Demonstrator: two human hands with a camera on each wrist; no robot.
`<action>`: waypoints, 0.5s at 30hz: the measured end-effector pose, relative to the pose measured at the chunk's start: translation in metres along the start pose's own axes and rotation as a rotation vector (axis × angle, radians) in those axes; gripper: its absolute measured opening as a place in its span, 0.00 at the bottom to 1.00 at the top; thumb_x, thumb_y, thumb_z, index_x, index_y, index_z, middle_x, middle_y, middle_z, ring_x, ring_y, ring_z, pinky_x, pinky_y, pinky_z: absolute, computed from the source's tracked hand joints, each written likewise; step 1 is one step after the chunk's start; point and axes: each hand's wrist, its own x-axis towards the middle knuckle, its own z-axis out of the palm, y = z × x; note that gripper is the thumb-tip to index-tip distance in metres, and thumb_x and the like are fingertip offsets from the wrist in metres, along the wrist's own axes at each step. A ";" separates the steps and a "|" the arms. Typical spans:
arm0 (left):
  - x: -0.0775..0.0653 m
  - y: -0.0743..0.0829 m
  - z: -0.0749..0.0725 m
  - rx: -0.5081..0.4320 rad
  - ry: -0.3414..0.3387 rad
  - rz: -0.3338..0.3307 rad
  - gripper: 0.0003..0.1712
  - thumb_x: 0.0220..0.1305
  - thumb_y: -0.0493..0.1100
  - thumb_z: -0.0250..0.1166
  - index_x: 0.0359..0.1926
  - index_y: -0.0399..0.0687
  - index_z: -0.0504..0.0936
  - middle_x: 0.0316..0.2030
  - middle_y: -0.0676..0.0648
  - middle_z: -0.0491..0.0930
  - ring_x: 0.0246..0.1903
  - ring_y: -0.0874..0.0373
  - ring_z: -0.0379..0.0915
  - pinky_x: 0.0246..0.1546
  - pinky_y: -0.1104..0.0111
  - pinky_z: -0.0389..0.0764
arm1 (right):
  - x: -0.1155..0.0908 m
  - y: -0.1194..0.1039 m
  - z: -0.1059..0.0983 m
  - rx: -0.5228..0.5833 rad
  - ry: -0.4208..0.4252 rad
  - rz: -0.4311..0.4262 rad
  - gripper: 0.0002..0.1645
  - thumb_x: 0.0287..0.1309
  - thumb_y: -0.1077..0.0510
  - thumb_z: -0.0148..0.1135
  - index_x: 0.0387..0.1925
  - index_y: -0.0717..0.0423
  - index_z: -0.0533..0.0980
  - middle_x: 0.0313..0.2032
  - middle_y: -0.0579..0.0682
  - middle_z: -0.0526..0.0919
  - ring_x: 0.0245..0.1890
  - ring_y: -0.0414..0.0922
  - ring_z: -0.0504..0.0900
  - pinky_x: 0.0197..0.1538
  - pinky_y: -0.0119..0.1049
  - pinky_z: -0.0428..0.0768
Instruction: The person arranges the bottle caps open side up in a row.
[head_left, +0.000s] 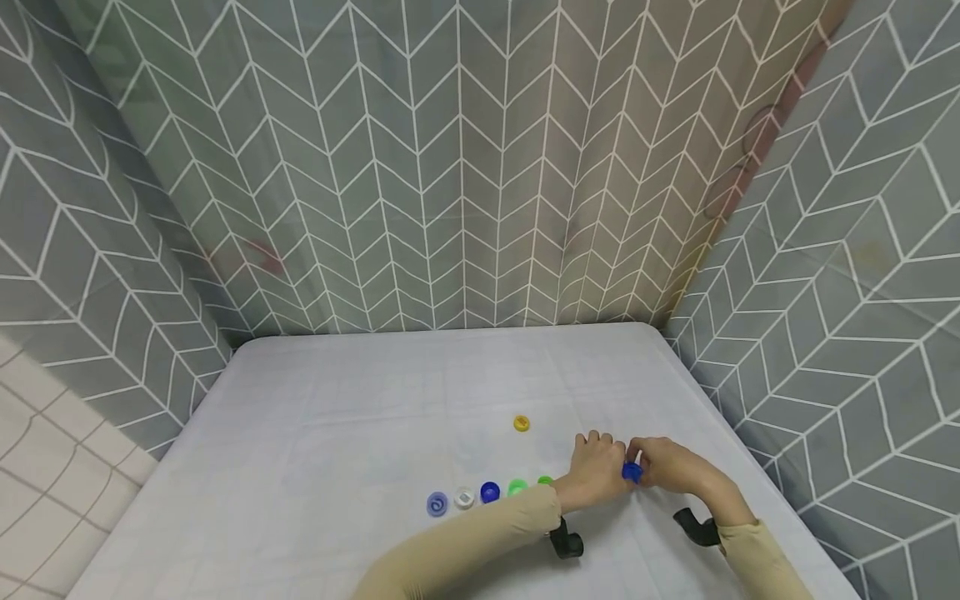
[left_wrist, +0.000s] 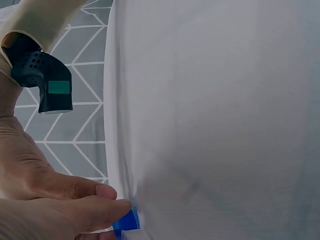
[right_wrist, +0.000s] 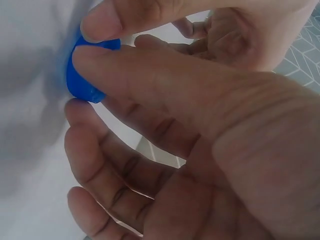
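Both hands meet over one blue plastic cap (head_left: 632, 472) at the right of the table. My right hand (head_left: 670, 465) pinches this cap between thumb and fingers; the right wrist view shows its thumb along the cap's side. My left hand (head_left: 596, 467) pinches it from the other side, its thumb tip touching the cap's edge in the right wrist view. Ridges show on the blue cap (left_wrist: 129, 219) in the left wrist view, with a small white piece (left_wrist: 135, 234) beside it. How the left fingers lie behind the cap is partly hidden.
Left of the hands, a row holds a bluish-purple cap (head_left: 437, 503), a white cap (head_left: 464, 498), a blue one (head_left: 490, 492), a light green one (head_left: 517, 487) and a darker green one (head_left: 545, 480), partly behind the left arm. A yellow cap (head_left: 521, 423) lies farther back. Patterned curtains (head_left: 450, 167) surround the white table (head_left: 300, 467).
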 end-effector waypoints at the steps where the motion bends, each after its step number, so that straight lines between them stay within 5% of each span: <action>1: 0.000 -0.001 0.001 0.002 0.001 0.000 0.18 0.54 0.62 0.67 0.25 0.56 0.76 0.23 0.57 0.70 0.27 0.62 0.63 0.32 0.69 0.59 | 0.001 0.000 0.001 0.000 0.004 -0.002 0.17 0.39 0.70 0.68 0.36 0.59 0.76 0.21 0.45 0.73 0.21 0.37 0.67 0.26 0.31 0.66; 9: 0.002 -0.004 0.004 -0.020 -0.025 -0.025 0.17 0.51 0.62 0.70 0.28 0.57 0.79 0.26 0.57 0.72 0.30 0.62 0.64 0.34 0.68 0.61 | 0.002 0.002 0.002 0.025 0.005 -0.068 0.18 0.41 0.72 0.66 0.38 0.61 0.76 0.24 0.48 0.77 0.22 0.36 0.68 0.27 0.30 0.68; 15: -0.001 -0.007 -0.001 -0.107 -0.062 -0.029 0.19 0.50 0.63 0.71 0.31 0.57 0.78 0.27 0.58 0.71 0.29 0.63 0.61 0.34 0.68 0.60 | 0.004 -0.003 -0.001 -0.008 -0.015 0.007 0.24 0.41 0.67 0.70 0.45 0.61 0.76 0.30 0.50 0.79 0.30 0.42 0.73 0.33 0.36 0.72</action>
